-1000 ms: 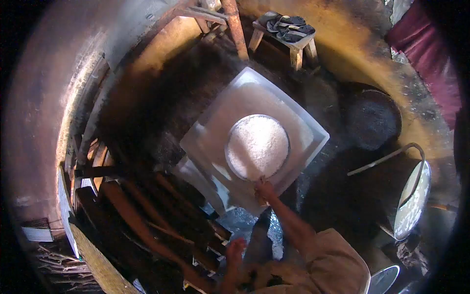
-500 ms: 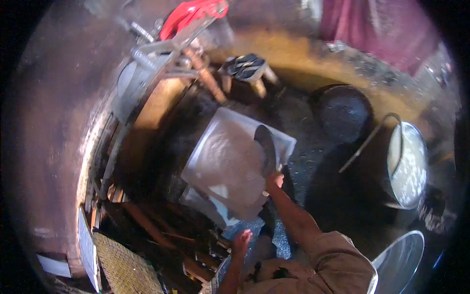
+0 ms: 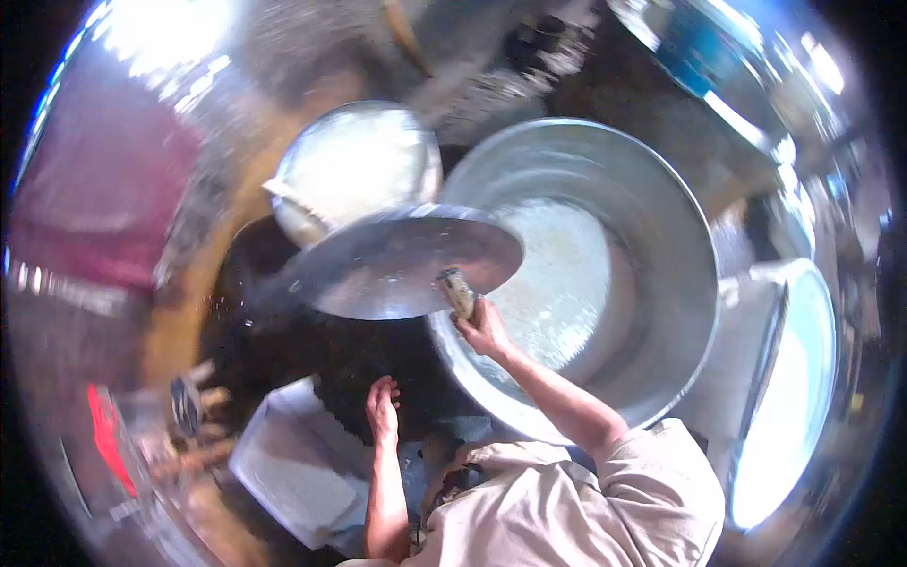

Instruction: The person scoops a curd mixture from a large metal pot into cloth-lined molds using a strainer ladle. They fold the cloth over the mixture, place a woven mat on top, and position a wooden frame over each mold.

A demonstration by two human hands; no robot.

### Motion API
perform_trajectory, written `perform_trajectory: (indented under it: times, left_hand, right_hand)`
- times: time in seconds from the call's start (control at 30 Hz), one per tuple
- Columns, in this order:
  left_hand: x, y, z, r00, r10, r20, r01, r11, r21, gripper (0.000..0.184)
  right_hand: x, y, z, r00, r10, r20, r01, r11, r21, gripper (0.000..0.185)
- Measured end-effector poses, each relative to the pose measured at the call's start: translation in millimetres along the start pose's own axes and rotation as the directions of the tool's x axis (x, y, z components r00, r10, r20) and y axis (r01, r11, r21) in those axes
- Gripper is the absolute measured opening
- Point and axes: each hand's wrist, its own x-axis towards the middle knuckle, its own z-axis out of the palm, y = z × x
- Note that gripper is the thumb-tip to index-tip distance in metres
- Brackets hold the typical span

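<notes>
Pan [image 3: 397, 269] held across pot's [image 3: 671, 283] left rim; contact unclear. Long axis roughly left-right. Right hand [image 3: 483, 328] nearer, fingers wrapped round handle [image 3: 457, 291]; pan lies beyond, leftward. Left hand [image 3: 383, 408] apart, fingers extended, nothing held.

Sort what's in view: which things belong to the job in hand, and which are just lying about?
Likely in the job: pan, held in the right hand; big pot, close by; white tray, perhaps.
Probably just lying about: maroon cloth; blurred red thing.
</notes>
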Motion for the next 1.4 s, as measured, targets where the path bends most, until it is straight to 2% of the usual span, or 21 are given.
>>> perform_trajectory:
  times: [0.03,0.1,0.17,0.2,0.23,0.3,0.37,0.43,0.5,0.53,0.63,0.7,0.83,0.97,1.03,1.1,1.13,1.23,1.27,1.33,1.4]
  left_hand:
    - [16,13,29,0.999,0.001,0.032,-0.004,0.998,0.069,0.036]
    - [36,27,76,0.998,-0.039,0.05,0.03,0.987,0.158,0.043]
    - [63,23,106,0.991,-0.13,0.026,0.121,0.969,0.216,0.052]
    - [66,17,130,0.999,0.006,0.044,-0.013,0.987,0.162,0.062]
    - [71,21,142,1.0,-0.005,-0.028,0.012,0.967,0.256,0.07]
    - [62,33,168,0.994,-0.054,-0.097,0.061,0.995,0.074,0.073]
    - [74,16,158,0.95,-0.023,-0.311,0.104,0.963,0.249,0.075]
    - [63,34,171,0.947,-0.052,-0.316,0.147,0.947,0.284,0.075]
    - [69,18,156,0.958,-0.02,-0.287,0.074,0.981,0.179,0.075]
    - [75,10,149,0.962,0.001,-0.272,0.034,0.992,0.125,0.075]
    - [58,27,171,0.931,0.026,-0.364,0.058,0.974,0.219,0.075]
    - [72,0,120,0.951,0.022,-0.308,0.038,0.982,0.187,0.077]
    - [70,-2,112,0.967,0.011,-0.253,0.025,0.99,0.138,0.073]
    - [62,17,146,0.934,-0.074,-0.35,0.102,0.993,0.061,0.069]
    - [65,4,128,0.946,0.048,-0.321,0.018,0.98,0.2,0.069]
    - [67,-6,117,0.925,0.103,-0.365,0.014,0.952,0.307,0.069]
    - [66,0,126,0.94,0.039,-0.34,0.048,0.969,0.242,0.071]
    - [78,-13,118,0.959,-0.036,-0.283,0.096,0.975,0.203,0.07]
    - [68,20,159,0.954,-0.098,-0.282,0.113,0.993,0.039,0.068]
    - [67,28,151,0.967,-0.165,-0.196,0.197,0.968,0.156,0.067]
    - [64,26,140,0.988,-0.155,-0.018,0.156,0.986,0.065,0.066]
  right_hand:
    - [-1,40,-14,0.984,0.171,-0.055,-0.154,0.96,0.233,0.026]
    - [-18,84,-38,0.85,0.524,-0.053,-0.451,0.777,0.44,0.019]
    - [-30,181,3,0.631,0.775,-0.037,-0.439,0.396,0.806,0.011]
    - [-28,216,1,0.447,0.892,0.065,-0.41,0.14,0.901,0.009]
    - [-19,247,11,0.246,0.946,0.21,-0.329,-0.123,0.936,0.008]
    - [5,295,6,-0.195,0.9,0.389,-0.118,-0.416,0.902,0.012]
    - [15,339,14,-0.101,0.859,0.503,0.059,-0.499,0.865,0.022]
    - [45,365,-4,-0.089,0.868,0.488,0.081,-0.482,0.873,0.021]
    - [68,395,-23,-0.074,0.894,0.442,0.04,-0.44,0.897,0.021]
    - [79,410,-29,-0.061,0.906,0.419,0.009,-0.42,0.908,0.02]
    - [101,444,-65,-0.03,0.944,0.327,-0.09,-0.329,0.94,0.02]
    - [104,474,-68,0.023,0.961,0.276,-0.173,-0.268,0.948,0.019]
    - [84,516,-97,0.203,0.953,0.225,-0.387,-0.133,0.913,0.018]
    - [48,554,-124,0.388,0.921,0.02,-0.481,0.184,0.857,0.007]
    - [33,572,-140,0.476,0.878,0.05,-0.647,0.311,0.696,0.008]
    - [43,538,-167,0.451,0.891,-0.055,-0.71,0.396,0.583,0.012]
    - [47,500,-187,0.432,0.9,-0.054,-0.737,0.387,0.554,0.014]
    - [43,441,-218,0.674,0.705,-0.223,-0.684,0.709,0.173,0.016]
    - [39,427,-225,0.729,0.644,-0.232,-0.65,0.757,0.061,0.016]
    - [31,410,-237,0.772,0.617,-0.152,-0.632,0.771,-0.078,0.015]
    - [24,335,-263,0.783,0.622,-0.025,-0.62,0.782,0.065,0.016]
